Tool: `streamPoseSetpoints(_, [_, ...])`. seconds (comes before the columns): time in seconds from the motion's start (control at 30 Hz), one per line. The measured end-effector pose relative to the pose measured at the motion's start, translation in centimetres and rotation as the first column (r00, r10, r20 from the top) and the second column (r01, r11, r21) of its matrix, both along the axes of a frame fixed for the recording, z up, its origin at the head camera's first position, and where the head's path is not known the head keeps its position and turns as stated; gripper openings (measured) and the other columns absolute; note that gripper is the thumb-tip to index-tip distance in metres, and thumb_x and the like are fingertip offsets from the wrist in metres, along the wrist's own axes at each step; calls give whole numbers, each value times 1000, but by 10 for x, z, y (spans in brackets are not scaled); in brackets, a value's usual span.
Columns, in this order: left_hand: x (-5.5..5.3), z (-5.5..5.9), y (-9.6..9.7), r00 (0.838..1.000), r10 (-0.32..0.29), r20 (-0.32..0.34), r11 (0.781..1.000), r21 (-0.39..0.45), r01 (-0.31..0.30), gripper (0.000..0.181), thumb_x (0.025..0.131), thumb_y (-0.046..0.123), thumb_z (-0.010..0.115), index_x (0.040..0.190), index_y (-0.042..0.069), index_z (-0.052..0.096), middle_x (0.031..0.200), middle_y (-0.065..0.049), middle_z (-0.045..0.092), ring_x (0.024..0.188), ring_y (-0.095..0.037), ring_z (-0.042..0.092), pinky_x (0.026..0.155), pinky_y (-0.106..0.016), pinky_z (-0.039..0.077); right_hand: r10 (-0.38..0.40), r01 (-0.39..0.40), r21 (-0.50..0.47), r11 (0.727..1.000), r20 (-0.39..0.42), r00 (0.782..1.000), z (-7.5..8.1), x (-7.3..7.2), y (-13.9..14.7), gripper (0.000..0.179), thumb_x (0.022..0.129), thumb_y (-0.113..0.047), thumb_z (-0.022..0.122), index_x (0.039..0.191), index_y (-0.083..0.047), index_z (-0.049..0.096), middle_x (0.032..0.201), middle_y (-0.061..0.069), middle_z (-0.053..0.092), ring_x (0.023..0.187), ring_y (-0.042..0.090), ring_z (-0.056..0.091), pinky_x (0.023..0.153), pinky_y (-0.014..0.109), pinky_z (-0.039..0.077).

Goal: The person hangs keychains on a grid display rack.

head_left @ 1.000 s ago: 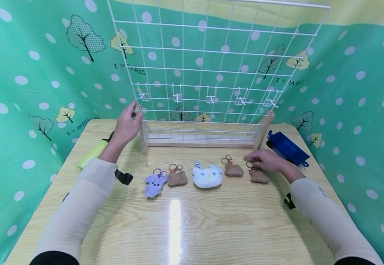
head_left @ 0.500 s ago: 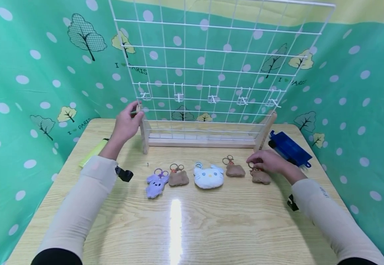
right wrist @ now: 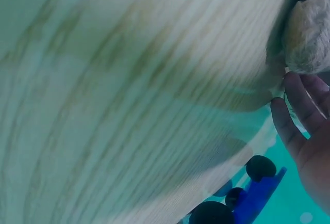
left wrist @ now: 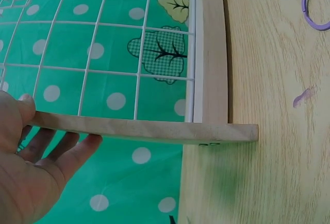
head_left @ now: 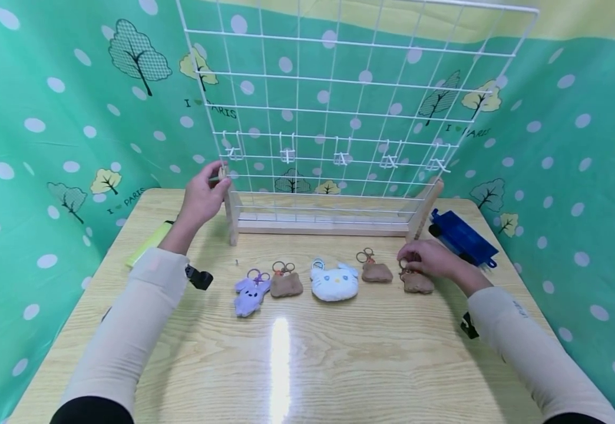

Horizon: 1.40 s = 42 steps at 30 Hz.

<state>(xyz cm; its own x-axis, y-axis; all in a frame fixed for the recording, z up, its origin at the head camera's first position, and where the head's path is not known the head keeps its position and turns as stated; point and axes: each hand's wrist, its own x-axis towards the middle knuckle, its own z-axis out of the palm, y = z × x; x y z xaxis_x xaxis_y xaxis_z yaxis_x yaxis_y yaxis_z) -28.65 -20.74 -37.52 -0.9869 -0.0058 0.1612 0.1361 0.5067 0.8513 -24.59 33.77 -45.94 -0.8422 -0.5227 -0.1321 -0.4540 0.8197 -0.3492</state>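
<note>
My left hand (head_left: 203, 194) grips the wooden side post (left wrist: 139, 128) of a white wire grid rack (head_left: 320, 222), thumb on one side and fingers under it. At the right, my right hand (head_left: 429, 259) pinches the key ring end of a brown plush keychain (head_left: 417, 284) lying on the table. Its fingertips are close to the fuzzy plush (right wrist: 308, 35) in the right wrist view. Leftward in a row lie another brown plush keychain (head_left: 376, 272), a white cat-head plush (head_left: 334, 285), a third brown plush keychain (head_left: 286, 285) and a purple plush keychain (head_left: 249, 299).
Several white hooks (head_left: 341, 158) hang in a row along the grid. A blue object with dark wheels (head_left: 463, 237) sits at the table's right edge, and a yellow-green item (head_left: 148, 244) lies at the left, partly behind my forearm. Green dotted cloth (head_left: 37, 176) surrounds the table (head_left: 207, 365).
My right hand's fingertips have drawn in slightly at the key ring, and the head view has shifted a little. The left hand stays on the post.
</note>
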Motion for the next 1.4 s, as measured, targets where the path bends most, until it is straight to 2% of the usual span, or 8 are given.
streamPoseSetpoints(0.17, [0, 0, 2, 1000, 13, 8, 1000, 1, -13, 50, 108, 28, 50, 156, 20, 39, 156, -17, 45, 138, -36, 52, 108, -50, 53, 2, -2, -10, 1000, 11, 1000, 0, 1, 1, 8, 93, -14, 75, 97, -21, 75, 90, -6, 73, 83, 7, 64, 76, 32, 58])
streamPoseSetpoints(0.33, [0, -1, 2, 1000, 16, 4, 1000, 2, -16, 50, 108, 26, 50, 156, 19, 38, 156, -18, 45, 138, -37, 51, 109, -50, 52, -14, 17, -57, 998, 42, 999, 5, 4, 4, 13, 95, -10, 72, 95, -23, 77, 91, -7, 75, 78, 4, 62, 70, 24, 56])
streamPoseSetpoints(0.53, [-1, 0, 2, 1000, 12, -7, 1000, 2, -12, 50, 108, 29, 51, 156, 20, 39, 155, -18, 45, 138, -38, 50, 108, -52, 53, -12, 6, -153, 988, -40, 999, 22, 12, 9, 14, 93, -9, 73, 103, -16, 80, 99, 1, 79, 86, 9, 70, 72, 25, 60])
streamPoseSetpoints(0.63, [-1, 0, 1, 1000, 6, -5, 1000, 0, -6, 51, 107, 30, 51, 156, 20, 40, 155, -17, 45, 138, -38, 51, 106, -52, 54, -30, 19, -190, 982, -56, 998, 33, 17, 12, 15, 94, -8, 73, 107, -13, 79, 103, 4, 78, 88, 9, 70, 72, 22, 59])
streamPoseSetpoints(0.83, [0, -1, 0, 1000, -5, -6, 1000, 16, 5, 51, 107, 31, 51, 156, 19, 40, 156, -18, 44, 139, -38, 51, 105, -52, 55, -115, 98, -262, 960, -50, 992, 49, 23, 17, 17, 95, -8, 72, 110, -13, 79, 101, 7, 77, 79, 7, 65, 65, 21, 56])
streamPoseSetpoints(1.0, [0, -2, -2, 1000, -6, -6, 1000, 21, 6, 50, 107, 30, 51, 155, 18, 41, 156, -18, 45, 138, -38, 52, 104, -51, 56, -179, 158, -309, 938, -41, 983, 60, 23, 16, 17, 95, -10, 72, 110, -13, 78, 101, 9, 77, 80, 10, 66, 65, 21, 56])
streamPoseSetpoints(1.3, [1, -4, -2, 1000, -7, -20, 999, 38, 8, 49, 107, 27, 52, 155, 20, 42, 155, -19, 47, 135, -37, 54, 101, -51, 57, -236, 190, -392, 900, -72, 969, 82, 17, 13, 19, 98, -11, 69, 114, -7, 76, 102, 13, 75, 78, 8, 64, 64, 19, 56])
streamPoseSetpoints(1.4, [1, -3, -2, 1000, -4, -19, 999, 36, 5, 49, 107, 28, 52, 155, 20, 42, 155, -18, 46, 136, -37, 53, 102, -51, 57, -269, 211, -445, 870, -70, 961, 92, 15, 14, 21, 99, -11, 68, 117, -5, 75, 106, 12, 74, 80, 4, 64, 65, 19, 56])
